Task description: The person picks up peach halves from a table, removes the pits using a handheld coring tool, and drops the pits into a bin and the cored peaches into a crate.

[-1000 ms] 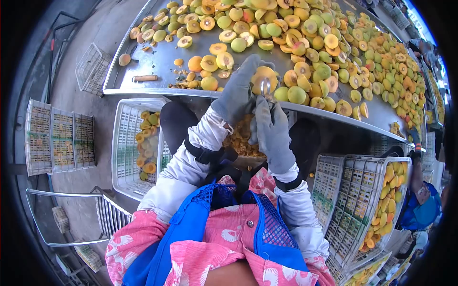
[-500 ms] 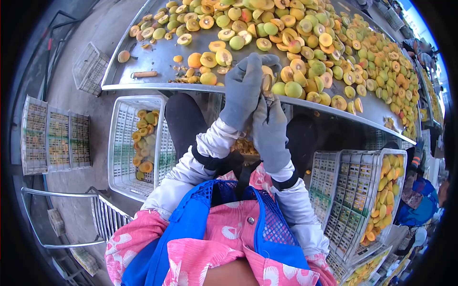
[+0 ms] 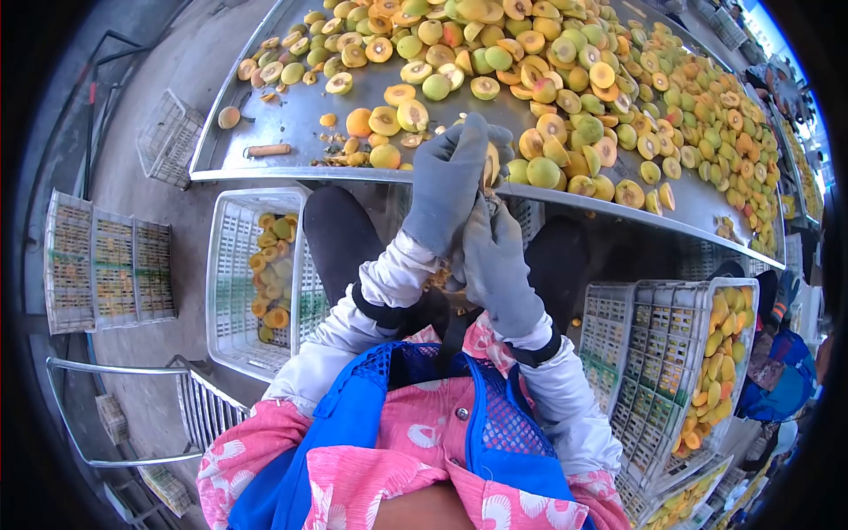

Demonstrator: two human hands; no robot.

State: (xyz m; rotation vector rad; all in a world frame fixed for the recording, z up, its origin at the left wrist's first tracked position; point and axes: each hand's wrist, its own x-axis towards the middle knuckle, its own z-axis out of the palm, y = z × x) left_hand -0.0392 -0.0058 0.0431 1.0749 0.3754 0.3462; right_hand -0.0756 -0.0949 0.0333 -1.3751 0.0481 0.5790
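My left hand [image 3: 449, 185], in a grey glove, is closed round a peach half [image 3: 491, 165] at the table's near edge. The cut side of the fruit faces right. Just below it, my right hand [image 3: 500, 265], also gloved in grey, is closed with its thumb and fingertips pinched near the lower end of the fruit. Something small and brownish shows at those fingertips, too hidden to name. Beyond both hands, halved and whole peaches [image 3: 539, 97] are heaped on the metal table [image 3: 291, 106].
A wooden-handled tool [image 3: 268, 150] lies at the table's left. Below it stands a white crate [image 3: 221, 291] with peach halves inside. Stacked crates [image 3: 640, 353] of fruit stand at my right. Farther left are another crate stack [image 3: 106, 265] and a metal-framed chair [image 3: 208, 397]. People work at far right.
My right hand has shifted slightly down and left against the peach half. The left hand keeps its grip, a little lower. The whole view has tilted slightly.
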